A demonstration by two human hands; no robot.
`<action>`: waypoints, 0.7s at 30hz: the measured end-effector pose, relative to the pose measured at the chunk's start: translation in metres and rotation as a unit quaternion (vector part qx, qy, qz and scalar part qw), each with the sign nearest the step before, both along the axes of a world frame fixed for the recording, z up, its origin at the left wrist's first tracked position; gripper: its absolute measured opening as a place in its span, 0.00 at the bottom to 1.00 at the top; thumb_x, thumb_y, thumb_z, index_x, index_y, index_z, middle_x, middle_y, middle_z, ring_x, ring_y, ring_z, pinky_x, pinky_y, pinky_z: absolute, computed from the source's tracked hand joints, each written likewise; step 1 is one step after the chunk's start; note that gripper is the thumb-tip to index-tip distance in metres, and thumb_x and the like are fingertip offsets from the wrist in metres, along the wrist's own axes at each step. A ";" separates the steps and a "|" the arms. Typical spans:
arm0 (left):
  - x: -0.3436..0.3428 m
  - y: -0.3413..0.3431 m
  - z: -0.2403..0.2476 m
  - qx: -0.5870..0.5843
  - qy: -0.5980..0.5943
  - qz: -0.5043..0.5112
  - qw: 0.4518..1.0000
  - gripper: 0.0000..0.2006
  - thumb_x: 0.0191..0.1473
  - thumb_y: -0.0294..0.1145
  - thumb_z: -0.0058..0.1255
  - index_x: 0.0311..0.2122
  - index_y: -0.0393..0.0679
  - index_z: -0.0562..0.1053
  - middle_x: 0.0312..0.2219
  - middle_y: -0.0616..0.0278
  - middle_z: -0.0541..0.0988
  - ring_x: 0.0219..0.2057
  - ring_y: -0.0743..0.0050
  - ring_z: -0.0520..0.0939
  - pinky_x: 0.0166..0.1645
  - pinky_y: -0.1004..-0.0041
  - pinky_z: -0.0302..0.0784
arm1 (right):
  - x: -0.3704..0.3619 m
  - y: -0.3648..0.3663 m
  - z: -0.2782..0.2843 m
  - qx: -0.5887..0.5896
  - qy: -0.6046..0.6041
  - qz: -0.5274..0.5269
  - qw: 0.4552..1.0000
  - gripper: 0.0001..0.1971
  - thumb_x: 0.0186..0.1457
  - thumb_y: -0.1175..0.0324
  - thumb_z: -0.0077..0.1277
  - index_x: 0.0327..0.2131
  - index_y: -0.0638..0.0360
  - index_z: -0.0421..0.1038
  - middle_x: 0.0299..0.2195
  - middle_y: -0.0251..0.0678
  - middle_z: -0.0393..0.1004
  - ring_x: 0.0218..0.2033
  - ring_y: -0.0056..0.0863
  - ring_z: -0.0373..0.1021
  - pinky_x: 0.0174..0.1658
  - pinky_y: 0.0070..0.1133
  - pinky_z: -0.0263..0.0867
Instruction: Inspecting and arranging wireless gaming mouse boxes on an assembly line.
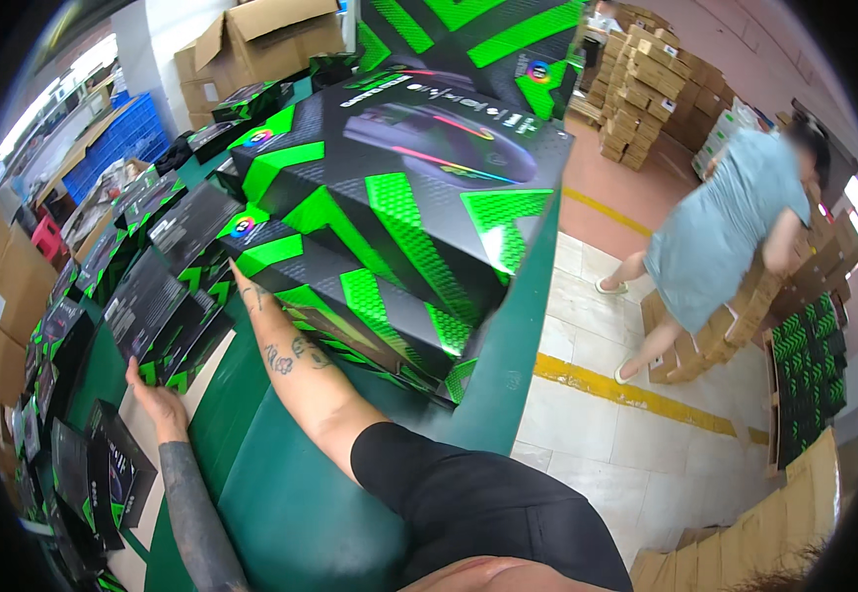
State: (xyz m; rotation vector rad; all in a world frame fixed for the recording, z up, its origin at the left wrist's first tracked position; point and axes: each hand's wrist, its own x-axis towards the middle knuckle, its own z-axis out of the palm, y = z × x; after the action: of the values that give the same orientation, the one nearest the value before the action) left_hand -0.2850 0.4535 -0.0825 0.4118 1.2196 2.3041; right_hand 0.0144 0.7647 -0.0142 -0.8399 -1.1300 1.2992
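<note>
My left hand (160, 405) is at the near end of several black and green boxes (158, 314), its thumb against their edge and its other fingers partly hidden. My tattooed right forearm (296, 360) reaches up between those boxes and a tall pile of larger-looking ones. My right hand (247, 286) shows only in part beside the pile; its fingers are hidden. On top of the pile, a mouse box (439, 138) bears a picture of a lit computer mouse. All of them stand on a green table (296, 483).
More black and green boxes (113, 464) line the table's left side. Open cartons (261, 39) and a blue crate (118, 148) are behind. At right, a person in a light blue dress (730, 227) bends over cartons, near a pallet of green and black boxes (809, 375).
</note>
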 end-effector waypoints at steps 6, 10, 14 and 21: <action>-0.041 -0.015 -0.008 -0.022 0.046 0.127 0.991 0.22 0.52 0.47 0.49 0.47 0.43 0.70 0.45 0.64 0.74 0.46 0.71 0.73 0.54 0.70 0.64 | 0.022 -0.002 0.008 0.029 0.006 0.059 0.998 0.29 0.51 0.43 0.44 0.50 0.53 0.64 0.52 0.42 0.64 0.50 0.42 0.63 0.56 0.33 0.54; -0.079 -0.045 -0.002 -0.011 0.144 0.173 0.974 0.25 0.55 0.47 0.45 0.52 0.41 0.67 0.50 0.62 0.71 0.51 0.68 0.70 0.56 0.67 0.62 | 0.015 -0.008 0.000 0.047 0.007 0.104 0.993 0.28 0.51 0.43 0.44 0.49 0.53 0.65 0.51 0.42 0.64 0.50 0.41 0.63 0.56 0.32 0.53; -0.065 -0.047 0.022 -0.001 -0.013 0.145 0.989 0.28 0.56 0.51 0.44 0.55 0.43 0.64 0.55 0.60 0.65 0.56 0.68 0.64 0.60 0.67 0.56 | 0.001 -0.014 -0.015 0.055 0.003 0.156 0.986 0.28 0.52 0.43 0.44 0.47 0.53 0.67 0.51 0.41 0.65 0.50 0.40 0.63 0.56 0.31 0.53; -0.078 -0.051 0.021 -0.067 0.055 0.119 0.989 0.29 0.58 0.50 0.40 0.59 0.44 0.59 0.58 0.63 0.62 0.59 0.68 0.60 0.62 0.67 0.52 | -0.044 -0.033 -0.032 0.071 0.012 0.261 0.963 0.27 0.52 0.43 0.43 0.45 0.54 0.69 0.49 0.40 0.66 0.50 0.38 0.63 0.57 0.30 0.53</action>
State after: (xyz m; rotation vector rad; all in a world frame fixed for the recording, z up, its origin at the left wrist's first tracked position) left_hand -0.3628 0.4029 -0.0617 0.3656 1.5424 2.4030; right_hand -0.0297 0.7320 -0.0466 -0.4280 -1.4661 1.6244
